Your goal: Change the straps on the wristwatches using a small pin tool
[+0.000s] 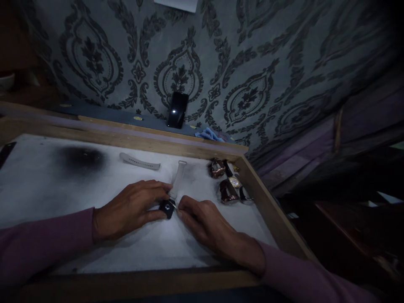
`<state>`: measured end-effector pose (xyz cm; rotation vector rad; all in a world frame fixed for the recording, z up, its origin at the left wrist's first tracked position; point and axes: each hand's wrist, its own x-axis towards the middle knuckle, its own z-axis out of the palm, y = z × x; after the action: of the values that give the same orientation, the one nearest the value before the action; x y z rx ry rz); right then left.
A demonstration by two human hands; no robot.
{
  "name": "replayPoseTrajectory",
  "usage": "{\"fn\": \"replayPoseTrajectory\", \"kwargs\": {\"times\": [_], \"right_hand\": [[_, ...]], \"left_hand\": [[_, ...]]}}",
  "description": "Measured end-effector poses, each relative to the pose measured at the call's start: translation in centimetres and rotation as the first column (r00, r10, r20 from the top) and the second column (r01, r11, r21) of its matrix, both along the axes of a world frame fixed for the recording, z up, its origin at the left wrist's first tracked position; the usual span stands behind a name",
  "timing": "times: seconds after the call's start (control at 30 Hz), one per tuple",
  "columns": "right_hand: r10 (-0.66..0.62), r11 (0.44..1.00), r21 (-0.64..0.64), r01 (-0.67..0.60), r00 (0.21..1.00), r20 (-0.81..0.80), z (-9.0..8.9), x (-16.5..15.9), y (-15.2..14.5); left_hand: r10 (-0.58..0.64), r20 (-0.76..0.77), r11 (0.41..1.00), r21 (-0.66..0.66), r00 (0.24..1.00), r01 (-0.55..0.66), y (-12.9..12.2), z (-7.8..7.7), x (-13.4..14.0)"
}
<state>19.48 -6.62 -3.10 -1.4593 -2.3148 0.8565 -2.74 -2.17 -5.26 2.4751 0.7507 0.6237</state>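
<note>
A dark square smartwatch case [167, 209] lies face down on the white surface, a round sensor showing on its back. One pale strap [179, 179] with a metal loop at its far end runs away from the case. My left hand [134, 208] grips the case between thumb and fingers at its left side. From the right, my right hand [202, 216] pinches a thin metal tool [173, 204] whose end touches the case near the strap joint; the tool's exact kind cannot be made out. The other pale strap piece [139, 162], with holes, lies loose beyond my left hand.
Several wristwatches [234, 182] are grouped at the tray's right side. A wooden rim [271, 202] borders the white work surface [104, 261]. On the ledge behind, a black phone [178, 110] leans against the patterned wall, with a blue cloth [208, 134] to its right.
</note>
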Motion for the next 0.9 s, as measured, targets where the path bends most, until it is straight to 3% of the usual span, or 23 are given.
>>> {"fn": "replayPoseTrajectory", "kwargs": {"times": [0.4,0.6,0.7,0.8,0.9], "right_hand": [[0.006,1.000,-0.001,-0.007,0.994,-0.112,0.0,0.3,0.1],[-0.098,0.989,-0.131,0.065,0.958,-0.268,0.7,0.5,0.0],[-0.204,0.961,-0.259,0.093,0.873,-0.444,0.5,0.6,0.2],[-0.325,0.922,-0.375,0.095,0.718,-0.616,0.1,0.5,0.7],[-0.453,0.868,-0.484,0.110,0.576,-0.681,0.0,0.4,1.3]], "left_hand": [[-0.001,0.006,1.000,0.001,1.000,0.001,0.0,0.2,0.1],[-0.023,-0.028,0.999,0.030,0.999,0.024,0.1,0.4,0.2],[-0.032,-0.037,0.998,0.061,0.999,0.034,0.1,0.6,0.2],[-0.041,-0.017,0.996,0.081,0.999,0.042,-0.1,0.9,0.3],[-0.014,-0.049,0.990,0.137,0.999,0.020,-0.2,1.2,0.5]]}}
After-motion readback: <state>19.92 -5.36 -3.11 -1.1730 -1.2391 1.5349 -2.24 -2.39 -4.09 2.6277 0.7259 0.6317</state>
